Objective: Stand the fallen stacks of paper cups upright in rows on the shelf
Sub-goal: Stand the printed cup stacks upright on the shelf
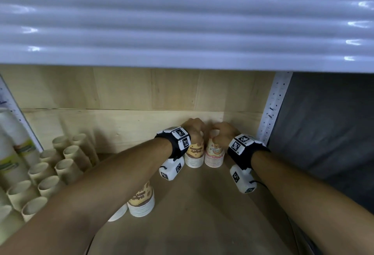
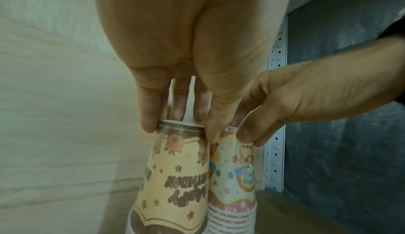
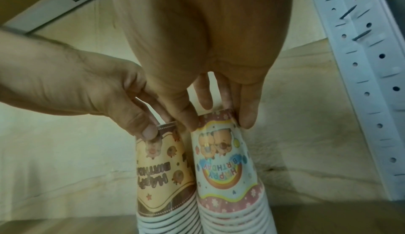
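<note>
Brown stack: the yellow-brown stack of printed paper cups (image 1: 194, 153) stands upside down, rims on the wooden shelf board (image 1: 202, 204), at 12 o'clock near the back panel.
Pink stack: the pink-blue stack of birthday paper cups (image 1: 215, 154) touches it at its 3 o'clock.
Left hand: the left hand (image 1: 194, 128) pinches the brown stack's top with fingertips (image 2: 149, 123).
Right hand: the right hand (image 1: 223, 133) pinches the pink stack's top likewise.
Handling: light, thin, easy to crush, I think; hold gently near the top edge.
Third stack: another brown printed cup stack (image 1: 142, 202) stands at 7 o'clock.
Surroundings: cardboard tubes (image 1: 58, 165) at 9 o'clock; white perforated post (image 1: 272, 104) at 2 o'clock.
</note>
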